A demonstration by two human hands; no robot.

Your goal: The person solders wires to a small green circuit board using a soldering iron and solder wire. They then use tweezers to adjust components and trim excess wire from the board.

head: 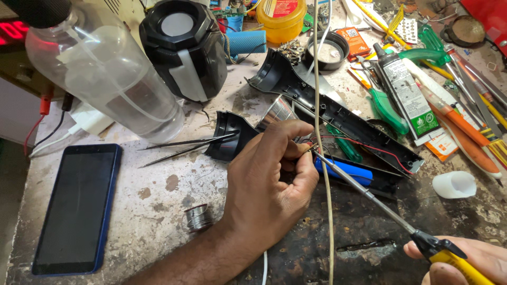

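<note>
Yellow-handled soldering iron (369,198), gripped by right hand (465,261), tips beside left fingers (296,153) pinching wires (317,141).

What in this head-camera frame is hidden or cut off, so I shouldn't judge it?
- Head view: the soldering iron tip's contact point is hidden behind the left hand.
- Right hand is cut off by the bottom edge.
- Blue battery is partly covered by the left hand's fingers.

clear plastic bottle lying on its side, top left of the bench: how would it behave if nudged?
The clear plastic bottle looks empty, so it is probably light and would shift at a slight push. Lying on its round side, it seems apt to roll, perhaps toward the tweezers beside it. Its thin walls would likely dent under a firm squeeze.
</note>
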